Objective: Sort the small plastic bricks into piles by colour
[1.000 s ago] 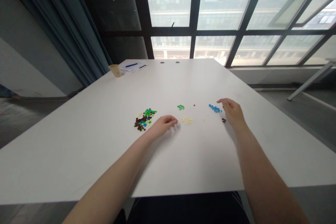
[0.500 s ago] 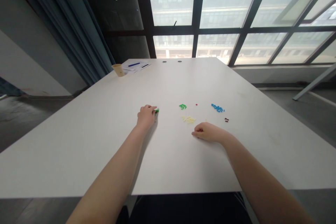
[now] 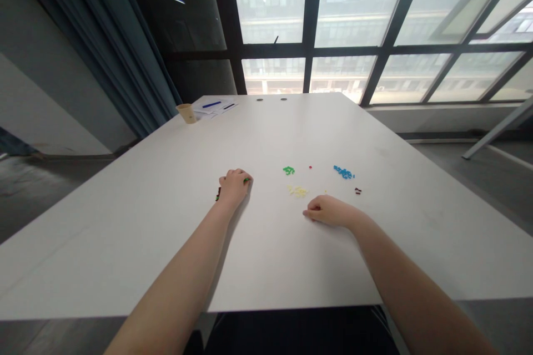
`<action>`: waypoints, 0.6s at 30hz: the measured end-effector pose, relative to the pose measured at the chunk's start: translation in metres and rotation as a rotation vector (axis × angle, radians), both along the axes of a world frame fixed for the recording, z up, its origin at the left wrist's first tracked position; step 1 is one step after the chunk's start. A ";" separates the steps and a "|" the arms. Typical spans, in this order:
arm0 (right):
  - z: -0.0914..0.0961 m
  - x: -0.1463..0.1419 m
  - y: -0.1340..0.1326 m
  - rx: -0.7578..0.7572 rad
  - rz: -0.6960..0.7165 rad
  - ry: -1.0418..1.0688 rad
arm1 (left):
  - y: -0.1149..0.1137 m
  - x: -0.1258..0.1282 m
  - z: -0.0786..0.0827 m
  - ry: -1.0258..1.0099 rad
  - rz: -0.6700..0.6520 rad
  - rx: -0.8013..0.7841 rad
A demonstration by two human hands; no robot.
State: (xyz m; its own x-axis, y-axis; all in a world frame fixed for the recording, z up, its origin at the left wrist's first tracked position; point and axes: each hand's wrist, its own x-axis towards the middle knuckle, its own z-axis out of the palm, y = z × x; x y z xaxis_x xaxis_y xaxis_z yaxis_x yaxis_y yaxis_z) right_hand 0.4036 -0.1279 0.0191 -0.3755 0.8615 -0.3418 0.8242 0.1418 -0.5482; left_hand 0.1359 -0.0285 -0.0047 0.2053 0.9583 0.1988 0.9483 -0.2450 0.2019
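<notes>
My left hand (image 3: 235,185) rests low over the table, its fingers curled closed around a small green piece (image 3: 247,179) that shows at the fingertips. Partly hidden by that hand, a small dark brown and green assembly (image 3: 217,194) lies at its left side. My right hand (image 3: 327,210) is on the table with fingers pinched together; whatever is in them is hidden. Just beyond it is a scatter of pale yellow pieces (image 3: 298,192). Farther off sit a green pile (image 3: 288,170), a single red piece (image 3: 310,167), a blue pile (image 3: 343,172) and a few dark red pieces (image 3: 358,191).
Everything lies on a large white table (image 3: 266,266). At its far left corner stand a paper cup (image 3: 187,114) and papers with a blue pen (image 3: 211,104). Two round dark discs (image 3: 283,99) are at the far edge, before the windows.
My left hand has turned and its fingers have curled in; the brown and green assembly now shows at its left. The right hand stays nearly still. The view has shifted slightly.
</notes>
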 end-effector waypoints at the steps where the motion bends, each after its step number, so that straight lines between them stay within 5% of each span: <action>1: 0.000 0.000 0.000 0.001 0.000 0.000 | 0.000 0.000 0.000 -0.005 0.001 0.000; 4: -0.001 0.001 0.000 0.001 0.000 0.008 | 0.002 0.001 0.001 -0.096 -0.013 -0.002; 8: -0.001 0.001 -0.001 0.002 -0.012 0.030 | -0.005 0.009 0.006 -0.493 -0.094 -0.083; 14: 0.003 0.000 -0.001 0.000 -0.037 0.048 | -0.041 0.041 0.030 -1.285 -0.250 -0.561; 18: 0.004 -0.001 -0.002 0.005 -0.050 0.049 | -0.066 0.057 0.042 -1.569 -0.266 -0.881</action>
State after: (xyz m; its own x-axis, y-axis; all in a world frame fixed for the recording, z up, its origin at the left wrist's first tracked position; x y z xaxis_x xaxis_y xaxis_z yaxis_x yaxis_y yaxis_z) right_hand 0.4024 -0.1297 0.0228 -0.3477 0.8814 -0.3196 0.8028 0.1038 -0.5871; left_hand 0.1931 -0.0943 0.0372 0.4955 0.8549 -0.1536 -0.2685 0.3189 0.9089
